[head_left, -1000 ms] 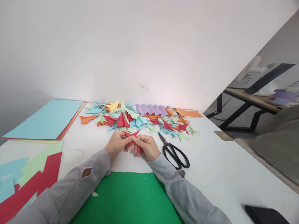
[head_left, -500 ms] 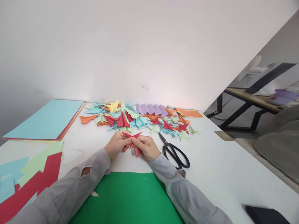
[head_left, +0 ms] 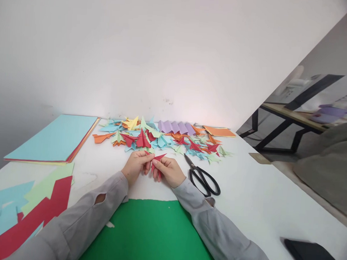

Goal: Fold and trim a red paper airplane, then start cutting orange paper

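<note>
A small folded red paper piece (head_left: pixel 159 157), pointed at its ends, is pinched between my two hands over the white table. My left hand (head_left: pixel 136 166) grips its left side with thumb and fingers. At its right side, my right hand (head_left: pixel 170 170) pinches it, thumb on top. The fingers hide much of its middle and lower part. Just beyond my hands lies a heap of folded paper planes, among them a red paper plane (head_left: pixel 143 140) and an orange paper plane (head_left: pixel 102 138). Black-handled scissors (head_left: pixel 203 178) lie right of my right hand.
A stack of coloured paper sheets (head_left: pixel 55 138) is at the left, with red paper offcuts (head_left: pixel 39 216) in front. A green sheet (head_left: pixel 152 234) lies between my forearms. Pleated purple paper (head_left: pixel 176 127) and orange sheets (head_left: pixel 220 131) are at the back. A black object (head_left: pixel 315 256) sits at right.
The fingers have shifted slightly on the red paper; my left thumb now lies higher and covers more of its left side. Everything else on the table stays in place.
</note>
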Available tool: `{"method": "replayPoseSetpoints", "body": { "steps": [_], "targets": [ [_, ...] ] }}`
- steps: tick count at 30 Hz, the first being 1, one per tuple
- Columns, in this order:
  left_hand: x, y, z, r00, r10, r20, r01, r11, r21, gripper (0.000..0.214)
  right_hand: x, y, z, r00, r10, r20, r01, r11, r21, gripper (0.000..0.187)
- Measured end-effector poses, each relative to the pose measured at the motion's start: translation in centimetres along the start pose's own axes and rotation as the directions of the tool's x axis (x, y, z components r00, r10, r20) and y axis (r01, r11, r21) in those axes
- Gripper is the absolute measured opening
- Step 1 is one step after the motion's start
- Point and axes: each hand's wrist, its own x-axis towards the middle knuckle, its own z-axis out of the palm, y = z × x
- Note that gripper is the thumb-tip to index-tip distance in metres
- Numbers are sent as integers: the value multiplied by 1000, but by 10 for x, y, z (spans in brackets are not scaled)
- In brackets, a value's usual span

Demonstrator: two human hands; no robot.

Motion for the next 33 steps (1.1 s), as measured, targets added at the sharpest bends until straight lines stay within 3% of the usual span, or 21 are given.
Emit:
{"method": "replayPoseSetpoints", "body": {
  "steps": [16,19,24,30,33],
  "targets": [
    [1,1,0,1000,-7,27,9,997,-81,42,0,0,-3,1000,11,11,-11,1000,23,43],
    [1,0,1,1000,-8,19,9,999,-51,36,-1,-1,-1,1000,6,23,-6,1000,10,42],
    [1,-1,1,1000,0,-11,-1,998,-61,35,-2,-2,3,998,-9,-65,9,1000,5,44],
    [1,2,2,992,31,-122,-47,991,-128,38,0,1,2,997,36,-73,-31,998,59,44],
    [1,3,2,996,24,-87,-33,994,-103,35,0,0,2,997,26,-67,-21,997,68,43]
  ]
}}
